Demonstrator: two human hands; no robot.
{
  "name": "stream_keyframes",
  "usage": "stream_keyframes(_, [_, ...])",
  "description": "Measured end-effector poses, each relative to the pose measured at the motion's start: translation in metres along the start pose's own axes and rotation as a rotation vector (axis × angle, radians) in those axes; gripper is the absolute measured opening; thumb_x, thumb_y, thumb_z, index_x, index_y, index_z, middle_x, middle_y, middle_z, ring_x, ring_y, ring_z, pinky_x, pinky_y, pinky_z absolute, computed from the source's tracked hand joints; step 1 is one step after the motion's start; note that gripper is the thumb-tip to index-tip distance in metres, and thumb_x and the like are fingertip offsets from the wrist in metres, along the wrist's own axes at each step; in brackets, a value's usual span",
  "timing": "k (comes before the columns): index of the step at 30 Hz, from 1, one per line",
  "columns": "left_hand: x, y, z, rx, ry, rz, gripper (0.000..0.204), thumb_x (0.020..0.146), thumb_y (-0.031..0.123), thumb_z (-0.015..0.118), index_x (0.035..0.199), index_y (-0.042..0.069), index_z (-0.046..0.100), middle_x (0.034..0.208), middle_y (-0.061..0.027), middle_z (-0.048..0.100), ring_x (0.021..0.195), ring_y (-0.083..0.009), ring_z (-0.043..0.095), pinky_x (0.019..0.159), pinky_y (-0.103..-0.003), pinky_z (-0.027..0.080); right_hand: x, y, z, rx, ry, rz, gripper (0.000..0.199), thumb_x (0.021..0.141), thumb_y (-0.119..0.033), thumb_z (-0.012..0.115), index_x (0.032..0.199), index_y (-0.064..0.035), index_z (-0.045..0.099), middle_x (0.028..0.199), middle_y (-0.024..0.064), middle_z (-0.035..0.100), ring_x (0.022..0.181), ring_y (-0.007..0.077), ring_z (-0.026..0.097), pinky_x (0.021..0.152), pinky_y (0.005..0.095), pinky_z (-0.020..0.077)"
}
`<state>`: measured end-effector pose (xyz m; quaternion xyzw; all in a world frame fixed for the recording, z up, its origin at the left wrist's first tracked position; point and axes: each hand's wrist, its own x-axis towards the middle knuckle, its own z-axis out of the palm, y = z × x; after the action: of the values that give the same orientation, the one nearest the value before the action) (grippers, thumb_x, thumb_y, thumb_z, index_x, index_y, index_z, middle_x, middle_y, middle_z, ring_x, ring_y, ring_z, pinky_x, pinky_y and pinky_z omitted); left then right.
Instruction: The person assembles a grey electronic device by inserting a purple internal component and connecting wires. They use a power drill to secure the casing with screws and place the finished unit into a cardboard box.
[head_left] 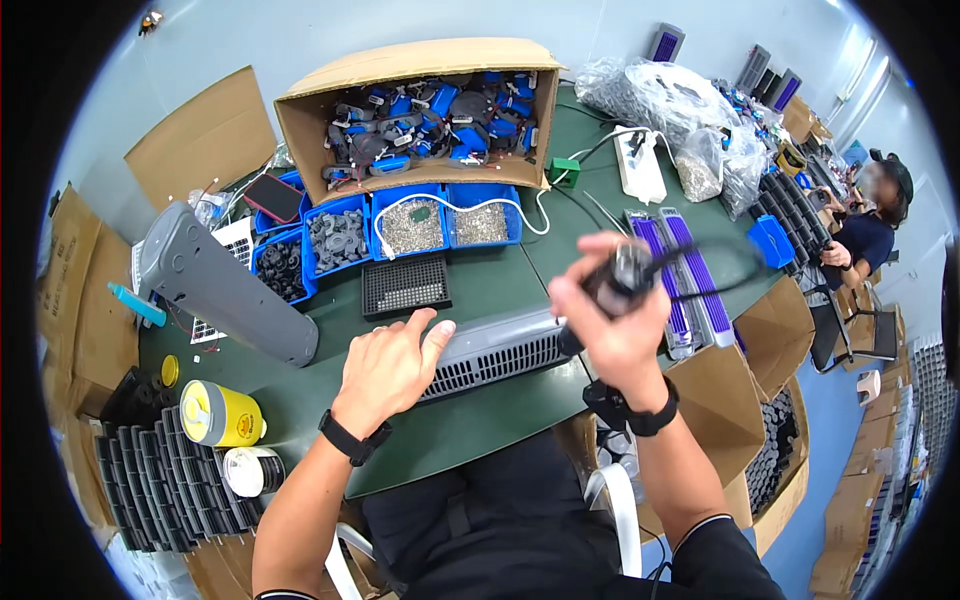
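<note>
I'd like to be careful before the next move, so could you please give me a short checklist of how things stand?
1. Left hand resting flat on the grey vented unit: ok.
2. Right hand gripping the small black part: ok.
3. Black cable looping off that part, free of snags: cannot tell.
4. Unit lying fully on the green table: ok.
5. Part's details sharp enough to check: not ok, blurred.

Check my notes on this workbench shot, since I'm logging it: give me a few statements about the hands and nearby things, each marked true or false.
1. The left hand rests on the grey vented housing. True.
2. The right hand is empty. False: it grips a small dark part with a black cable.
3. The cardboard box holds blue and black parts. True.
4. The yellow can stands upright. False: it lies on its side.
</note>
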<state>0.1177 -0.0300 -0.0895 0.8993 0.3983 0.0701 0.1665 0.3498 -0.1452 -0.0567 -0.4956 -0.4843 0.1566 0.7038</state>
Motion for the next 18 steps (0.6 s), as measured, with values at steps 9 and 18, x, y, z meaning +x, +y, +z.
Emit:
stream_keyframes(9, [0.0, -0.003, 0.001, 0.006, 0.018, 0.015, 0.053, 0.112, 0.05, 0.041, 0.13, 0.008, 0.068, 0.089, -0.0238, 0.076, 0.088, -0.0454, 0.073, 0.078, -0.056, 0.055, -0.001, 0.003, 0.002, 0.061, 0.044, -0.009, 0.036, 0.09, 0.003, 0.081, 0.121, 0.0004, 0.062, 0.079, -0.0001, 0.067, 0.065, 0.0043, 0.059, 0.059, 0.0222, 0.0465])
stream_keyframes(18, [0.001, -0.003, 0.001, 0.003, -0.008, -0.005, 0.056, 0.112, 0.053, 0.04, 0.13, 0.008, 0.068, 0.086, -0.0239, 0.075, 0.086, -0.0454, 0.074, 0.078, -0.056, 0.056, -0.006, 0.007, 0.001, 0.021, 0.016, -0.005, 0.034, 0.09, 0.003, 0.081, 0.119, 0.0, 0.062, 0.076, 0.0007, 0.067, 0.063, 0.0052, 0.06, 0.057, 0.0218, 0.0464])
